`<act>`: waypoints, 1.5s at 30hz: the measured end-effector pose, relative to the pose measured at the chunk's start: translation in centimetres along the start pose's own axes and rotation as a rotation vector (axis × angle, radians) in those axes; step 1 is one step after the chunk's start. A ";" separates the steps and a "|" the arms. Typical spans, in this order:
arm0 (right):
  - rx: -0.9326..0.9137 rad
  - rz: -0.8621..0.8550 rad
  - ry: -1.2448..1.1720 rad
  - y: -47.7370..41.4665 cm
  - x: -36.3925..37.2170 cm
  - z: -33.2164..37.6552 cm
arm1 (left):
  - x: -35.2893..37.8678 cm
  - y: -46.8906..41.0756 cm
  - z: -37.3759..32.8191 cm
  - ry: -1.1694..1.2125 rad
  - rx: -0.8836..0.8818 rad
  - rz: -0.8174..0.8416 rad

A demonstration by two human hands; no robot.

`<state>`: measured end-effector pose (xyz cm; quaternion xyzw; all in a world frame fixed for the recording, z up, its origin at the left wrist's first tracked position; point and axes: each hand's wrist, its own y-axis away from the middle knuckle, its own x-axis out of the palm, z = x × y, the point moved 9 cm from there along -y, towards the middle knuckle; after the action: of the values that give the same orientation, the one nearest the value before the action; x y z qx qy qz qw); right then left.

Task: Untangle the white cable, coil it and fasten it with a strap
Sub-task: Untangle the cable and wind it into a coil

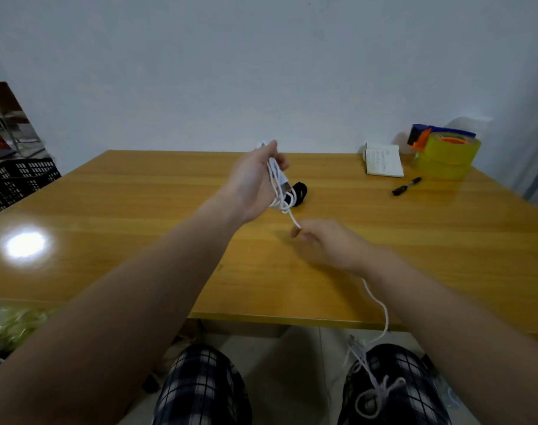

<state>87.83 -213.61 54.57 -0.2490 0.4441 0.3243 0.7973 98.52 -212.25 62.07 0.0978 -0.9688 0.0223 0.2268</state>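
Note:
My left hand (255, 182) is raised above the middle of the wooden table (139, 216) and grips several loops of the white cable (277, 188), with a USB plug showing among them. From the bundle a strand runs down to my right hand (326, 243), which pinches it just above the table. The cable then passes under my right wrist, drops over the table's front edge and ends in a tangle on my right knee. A black strap (301, 193) lies on the table just behind the bundle.
At the back right stand a small notebook (382, 161), a black marker (406, 186) and a tape dispenser with yellow tape rolls (445, 151). A black crate (16, 182) sits off the table's left side. A bright light glare shows at the left.

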 end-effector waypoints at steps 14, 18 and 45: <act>-0.034 -0.161 -0.071 1.5 -1.4 1.7 | -5.9 -1.3 0.9 0.017 -0.029 -0.261; 0.069 -0.354 -0.061 0.6 -3.1 0.6 | -3.0 -0.3 1.4 0.018 -0.069 -0.105; -0.026 -0.095 -1.046 -1.4 -5.9 6.0 | 1.9 4.0 2.3 -0.417 -0.243 0.323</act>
<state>89.76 -212.17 62.73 -0.0836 -0.0293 0.3740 0.9232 95.08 -208.86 60.83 -0.0830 -0.9931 -0.0790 0.0264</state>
